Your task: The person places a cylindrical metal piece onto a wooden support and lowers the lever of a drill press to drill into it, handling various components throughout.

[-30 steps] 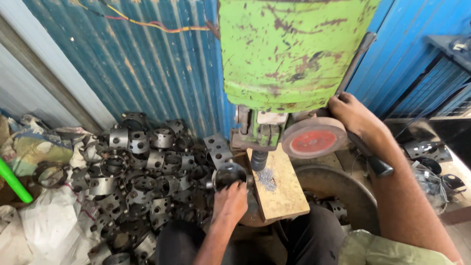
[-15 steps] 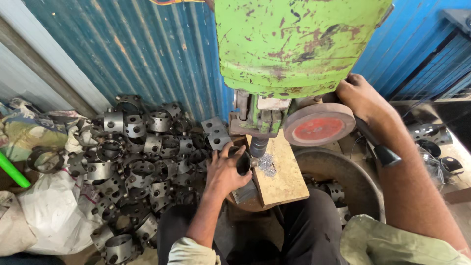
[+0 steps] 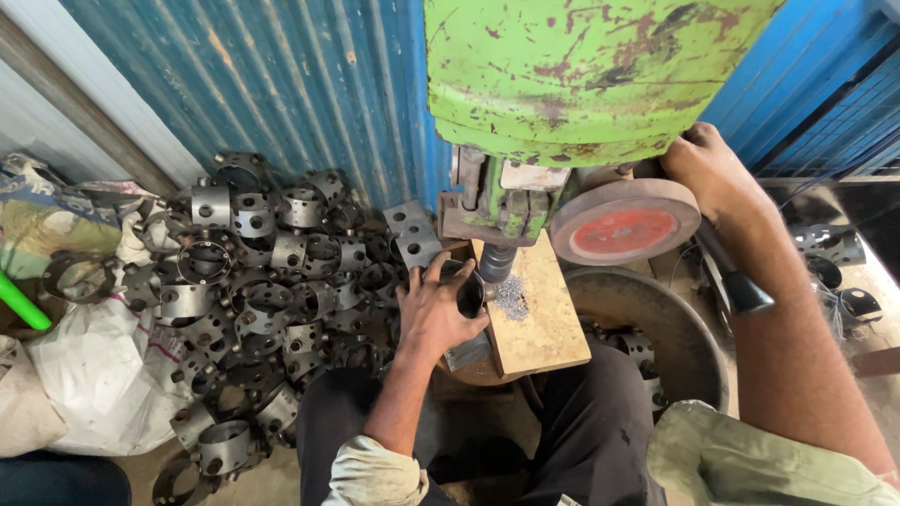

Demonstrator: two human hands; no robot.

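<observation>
Under the drill bit point(image 3: 495, 264) of the green drill press point(image 3: 581, 80), at the middle of my view, my left hand point(image 3: 429, 314) is clamped on a dark metal ring point(image 3: 466, 290), fingers wrapped over its top and thumb low on the near side. The ring sits against the left edge of the wooden block point(image 3: 539, 314), touching it, with its open face turned toward the bit. A small heap of metal shavings point(image 3: 511, 298) lies on the block just at 3 o'clock of the ring.

At 2 o'clock from that hand, my right hand point(image 3: 710, 169) is closed around the press's feed lever point(image 3: 731, 272), whose black knob sticks out below my wrist; the hand rests just behind the round red-faced wheel point(image 3: 623, 223).

From 8 to 11 o'clock of the left hand spreads a pile of punched metal rings point(image 3: 253, 281), heaped against the blue corrugated wall point(image 3: 281, 84). A white sack point(image 3: 89, 375) lies at 8 o'clock beyond the pile. A dark metal basin point(image 3: 656, 319) sits at 4 o'clock of the block, more parts inside it.
</observation>
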